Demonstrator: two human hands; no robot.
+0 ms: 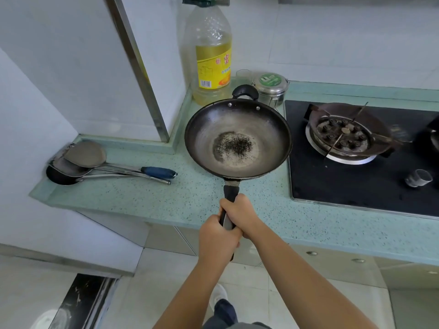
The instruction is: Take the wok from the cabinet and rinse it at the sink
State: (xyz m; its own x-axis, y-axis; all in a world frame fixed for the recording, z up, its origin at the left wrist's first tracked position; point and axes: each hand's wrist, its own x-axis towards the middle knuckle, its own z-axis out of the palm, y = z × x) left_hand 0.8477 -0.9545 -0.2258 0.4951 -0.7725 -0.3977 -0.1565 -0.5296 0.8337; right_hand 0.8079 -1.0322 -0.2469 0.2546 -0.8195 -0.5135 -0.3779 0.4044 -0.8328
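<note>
Steel ladles (78, 160) lying on speckled teal counter (147, 200), round dark wok (237, 138) carrying gritty black residue over it, left hand (217, 233) and right hand (240, 211) both gripping its black handle (230, 193), rusty ringed burner (344, 136) sitting alongside.

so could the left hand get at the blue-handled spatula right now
Not as is, probably: the left hand grips the wok handle, as does the right hand. Nothing blocks the spatula on the counter, once it lets go.

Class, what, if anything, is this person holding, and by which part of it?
The wok, by its long black handle: the right hand grips nearer the bowl, the left hand just behind it.
</note>
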